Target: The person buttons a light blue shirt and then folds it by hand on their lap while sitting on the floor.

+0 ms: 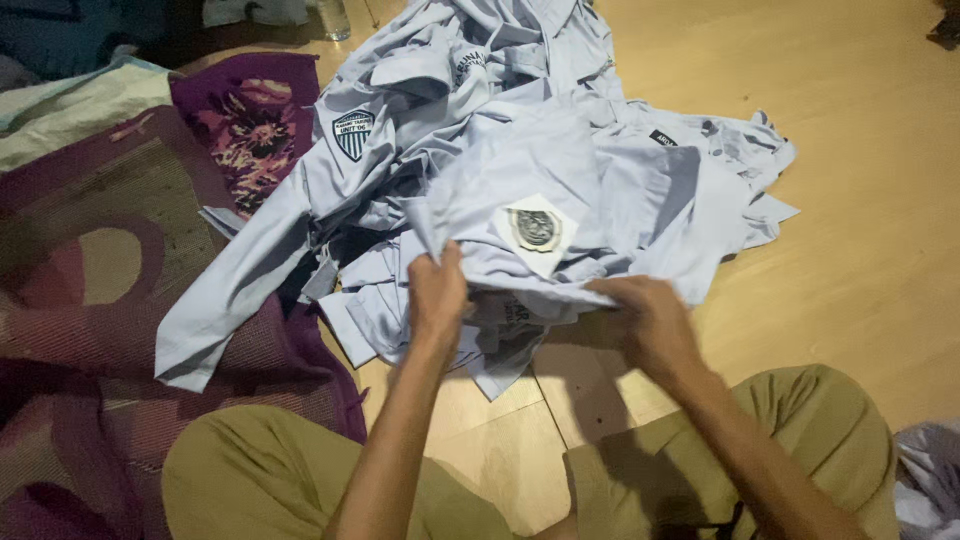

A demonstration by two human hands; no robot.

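Note:
A heap of pale blue-grey uniform shirts (520, 120) lies on the wooden floor in front of me. The topmost shirt (610, 190) carries a white patch with a round dark emblem (537, 230). My left hand (437, 295) pinches this shirt's near edge at the left. My right hand (645, 320) grips the same edge further right, fingers closed on the fabric. Another shirt in the heap shows a shield-shaped badge (352, 133) on its sleeve.
A maroon and purple patterned rug (110, 280) covers the floor on the left, under one long sleeve (230, 290). My legs in olive trousers (800, 430) frame the bottom. A clear glass (334, 18) stands at the top. Bare wooden floor (870, 200) spreads to the right.

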